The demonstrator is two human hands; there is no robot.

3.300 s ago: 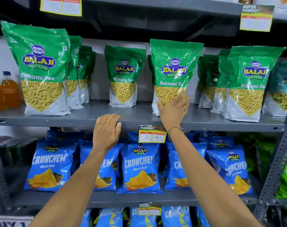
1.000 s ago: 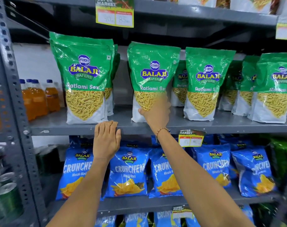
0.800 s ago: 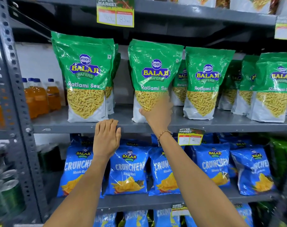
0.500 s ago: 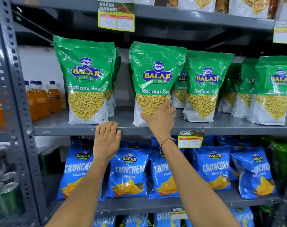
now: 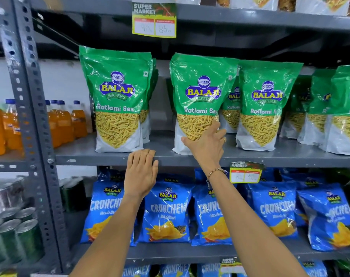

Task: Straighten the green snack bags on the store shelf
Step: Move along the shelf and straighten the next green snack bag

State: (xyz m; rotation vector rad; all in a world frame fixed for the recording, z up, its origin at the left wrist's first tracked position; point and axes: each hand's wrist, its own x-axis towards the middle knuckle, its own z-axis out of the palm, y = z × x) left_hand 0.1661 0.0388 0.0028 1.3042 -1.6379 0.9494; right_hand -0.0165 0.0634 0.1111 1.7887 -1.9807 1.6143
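Observation:
Several green Balaji Ratlami Sev bags stand in a row on the grey middle shelf (image 5: 290, 156). My right hand (image 5: 207, 143) grips the lower right corner of the second front bag (image 5: 200, 96), which stands upright with its top leaning slightly right against the third bag (image 5: 267, 100). The leftmost front bag (image 5: 116, 96) stands upright, apart from it. My left hand (image 5: 141, 172) lies flat, fingers together, on the shelf's front lip between those two bags, holding nothing. More green bags stand behind and further right (image 5: 344, 108).
Blue Crunchem bags (image 5: 166, 212) fill the shelf below. Orange drink bottles (image 5: 66, 124) stand left of the perforated grey upright (image 5: 30, 116). Green cans (image 5: 14, 236) sit at lower left. Yellow price tags hang on the shelf lips (image 5: 154, 21) (image 5: 246, 172).
My right hand has shifted the second green bag slightly and now wraps its lower right corner. The view has risen a little. My left hand stays on the shelf edge.

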